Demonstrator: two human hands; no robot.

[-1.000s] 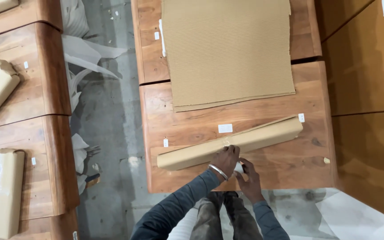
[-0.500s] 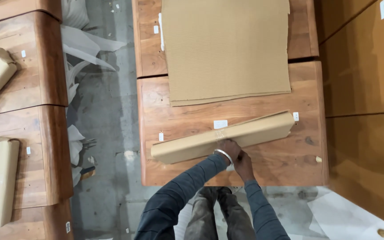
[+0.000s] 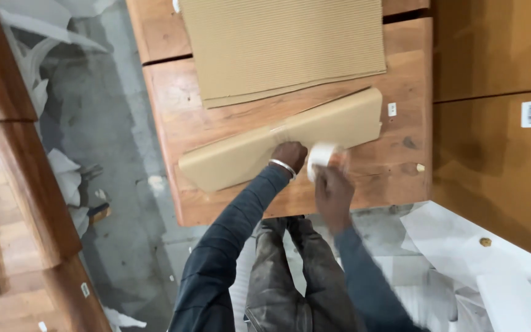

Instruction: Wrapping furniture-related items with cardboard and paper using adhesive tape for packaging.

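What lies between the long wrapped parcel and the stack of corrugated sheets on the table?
In the head view, only a narrow wedge of bare wooden table separates the long wrapped parcel from the stack of corrugated sheets; toward the right they nearly meet.

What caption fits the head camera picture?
Left hand presses a long cardboard-wrapped bundle on a wooden table; right hand holds a white roll.

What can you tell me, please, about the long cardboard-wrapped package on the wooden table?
The cardboard-wrapped package is a long, flat, tan bundle with folded ends, lying slantwise across the wooden table, its right end higher in the picture. The left hand presses on its middle. The right hand, blurred, holds a white tape roll at its near edge.
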